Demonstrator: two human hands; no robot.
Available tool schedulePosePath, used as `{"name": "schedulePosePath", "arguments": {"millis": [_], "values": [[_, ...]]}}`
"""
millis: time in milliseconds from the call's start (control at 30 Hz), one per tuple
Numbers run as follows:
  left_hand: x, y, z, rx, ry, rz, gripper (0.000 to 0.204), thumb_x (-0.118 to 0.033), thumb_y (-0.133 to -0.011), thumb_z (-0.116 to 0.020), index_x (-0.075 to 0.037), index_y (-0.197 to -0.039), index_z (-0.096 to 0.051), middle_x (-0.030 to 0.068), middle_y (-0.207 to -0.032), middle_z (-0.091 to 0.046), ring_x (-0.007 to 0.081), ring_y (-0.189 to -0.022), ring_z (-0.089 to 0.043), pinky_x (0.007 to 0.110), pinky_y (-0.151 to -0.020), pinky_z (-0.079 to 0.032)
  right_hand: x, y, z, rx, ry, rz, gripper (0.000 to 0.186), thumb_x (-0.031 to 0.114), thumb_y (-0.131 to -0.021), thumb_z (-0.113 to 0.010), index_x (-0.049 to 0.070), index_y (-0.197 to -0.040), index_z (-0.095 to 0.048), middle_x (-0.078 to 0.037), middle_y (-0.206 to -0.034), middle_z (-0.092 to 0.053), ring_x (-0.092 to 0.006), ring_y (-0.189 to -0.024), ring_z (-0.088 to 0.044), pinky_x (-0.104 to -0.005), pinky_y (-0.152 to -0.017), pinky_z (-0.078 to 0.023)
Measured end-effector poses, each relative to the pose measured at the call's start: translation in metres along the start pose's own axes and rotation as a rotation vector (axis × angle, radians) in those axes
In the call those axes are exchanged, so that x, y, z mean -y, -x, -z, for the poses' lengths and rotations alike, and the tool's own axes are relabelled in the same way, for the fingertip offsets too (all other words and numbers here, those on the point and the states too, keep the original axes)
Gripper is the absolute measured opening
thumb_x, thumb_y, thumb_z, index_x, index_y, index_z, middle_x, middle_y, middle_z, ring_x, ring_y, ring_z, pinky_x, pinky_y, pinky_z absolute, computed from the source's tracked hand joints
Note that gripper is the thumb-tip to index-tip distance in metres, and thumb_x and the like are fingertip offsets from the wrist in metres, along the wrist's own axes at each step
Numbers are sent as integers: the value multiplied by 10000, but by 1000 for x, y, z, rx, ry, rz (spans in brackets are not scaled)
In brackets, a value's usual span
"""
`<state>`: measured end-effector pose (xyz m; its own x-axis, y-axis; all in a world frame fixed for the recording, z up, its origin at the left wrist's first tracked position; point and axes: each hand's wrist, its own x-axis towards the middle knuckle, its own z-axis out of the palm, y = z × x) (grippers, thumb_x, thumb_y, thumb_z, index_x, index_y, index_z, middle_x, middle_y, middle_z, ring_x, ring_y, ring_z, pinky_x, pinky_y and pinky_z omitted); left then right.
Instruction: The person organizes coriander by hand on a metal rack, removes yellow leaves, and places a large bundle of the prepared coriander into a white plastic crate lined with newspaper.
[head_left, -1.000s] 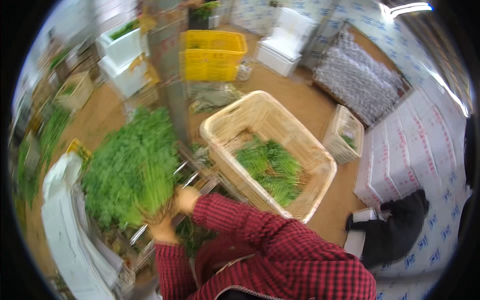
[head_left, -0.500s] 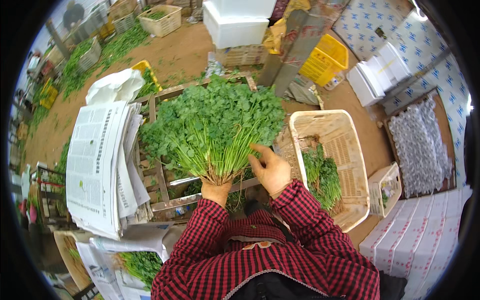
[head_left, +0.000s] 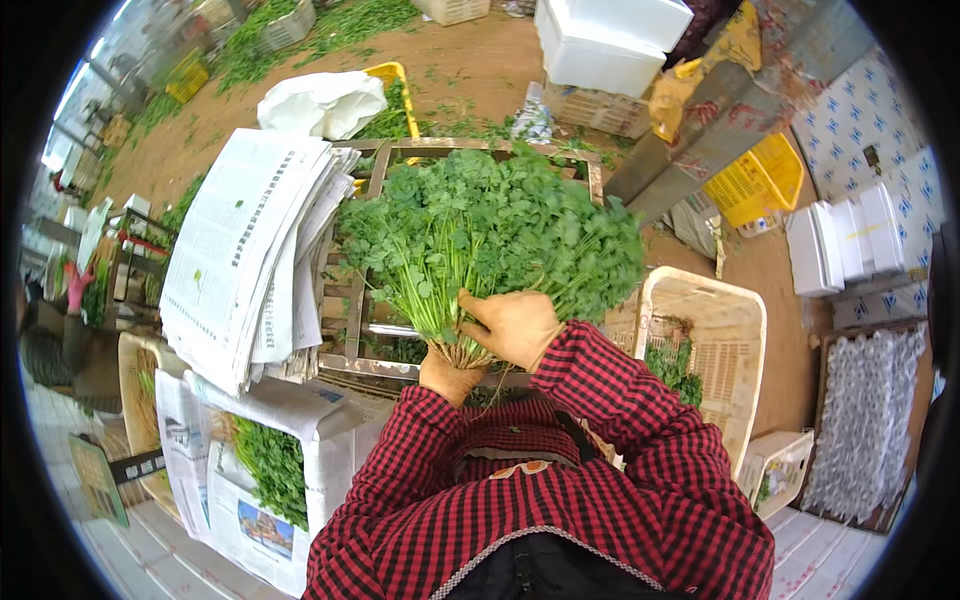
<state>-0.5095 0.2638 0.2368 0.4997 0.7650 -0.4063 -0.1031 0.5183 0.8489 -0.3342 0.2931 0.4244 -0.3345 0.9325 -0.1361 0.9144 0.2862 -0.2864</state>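
A large fanned bunch of cilantro (head_left: 480, 225) lies over a slatted metal frame (head_left: 352, 310), its leaves away from me and its pale roots toward me. My left hand (head_left: 452, 378) is closed round the root end from below; its fingers are mostly hidden under the stems. Across the stems, just above the roots, rests my right hand (head_left: 518, 328), with thumb and fingers bent onto them. Whether it pinches single stems is hidden.
Stacked newspapers (head_left: 240, 250) lie left of the frame. A cream crate (head_left: 745, 340) holding more greens stands at right, near a metal post (head_left: 690, 140). A newspaper-lined crate (head_left: 330, 420) with greens sits at lower left. White foam boxes (head_left: 600, 50) stand beyond.
My right hand has moved left from the bunch's right edge onto its stems. The leaves on the right side have spread outward and blur. My view has turned left.
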Motion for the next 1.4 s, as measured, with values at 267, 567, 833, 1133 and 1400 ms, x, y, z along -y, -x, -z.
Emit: {"name": "schedulePosePath", "arguments": {"millis": [267,567,833,1133,1400], "values": [[-45,26,-26,-159,1140,63,420,-162,-1043,-544,-46,-1437,-456,114,-1429,-563,314,-1231,-589,452,-1020,-509,19,-43,29,8,-278,-61,644,602,-902,-641,204,-1406,-591,-112,-820,-730,-308,-747,-723,-418,-653,-569],[-54,34,-17,-198,-758,-35,571,-259,-953,-662,-71,-1455,-468,171,-1398,-594,275,-1257,-599,343,-1049,-487,24,15,-13,229,-458,279,261,343,-959,-640,87,-971,-688,-120,-759,-704,-270,-623,-683,-384,-601,-563],[-43,21,-28,-243,425,171,493,45,-988,-563,-29,-1458,-435,122,-1407,-569,272,-1196,-603,435,-971,-545,8,-69,27,39,-256,-304,431,416,-944,-663,39,-1151,-668,-138,-800,-720,-285,-713,-717,-405,-644,-571],[-35,28,-19,-186,-626,-134,638,-283,-869,-803,-48,-1387,-513,168,-1193,-707,311,-1073,-699,387,-916,-562,55,10,72,896,-845,-105,253,282,-943,-721,38,-1008,-716,-36,-739,-687,-119,-618,-657,-282,-585,-520],[-48,28,-32,-289,-607,182,615,-240,-851,-817,-13,-1338,-519,133,-1223,-692,261,-1082,-688,345,-915,-552,23,-103,15,111,-213,-176,414,397,-913,-695,101,-1200,-671,-133,-876,-728,-316,-772,-711,-418,-712,-560]]}}
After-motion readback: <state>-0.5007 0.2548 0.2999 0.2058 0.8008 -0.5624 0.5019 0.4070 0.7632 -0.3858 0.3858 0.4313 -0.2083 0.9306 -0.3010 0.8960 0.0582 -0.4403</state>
